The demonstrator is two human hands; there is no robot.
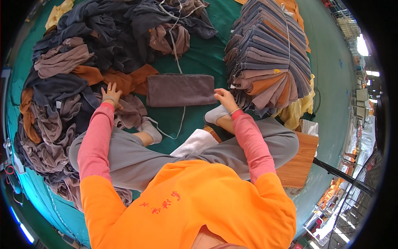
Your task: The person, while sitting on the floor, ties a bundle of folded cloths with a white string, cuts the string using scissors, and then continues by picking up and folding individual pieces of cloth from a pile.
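Observation:
A folded brown-mauve cloth [180, 90], perhaps a towel, lies flat before me on top of a white tie strip [182, 121]. My right hand [226, 99] is at its right edge with bent fingers. Whether they pinch the cloth, I cannot tell. My left hand [112, 96] rests with spread fingers on a loose heap of dark grey and mauve cloths [102, 43]. Beside its fingertips are crumpled orange-brown cloths [119, 81], which reach the folded cloth's left edge. A mauve cloth [130, 110] lies crumpled near the left wrist.
At the right stands a tall stack of folded cloths [267, 59], bound with a white strip [288, 40]. Yellow fabric [298, 109] sits below it. A wooden board [295, 160] is by my right knee. White fabric [197, 143] lies between my legs on the green ground sheet [168, 123].

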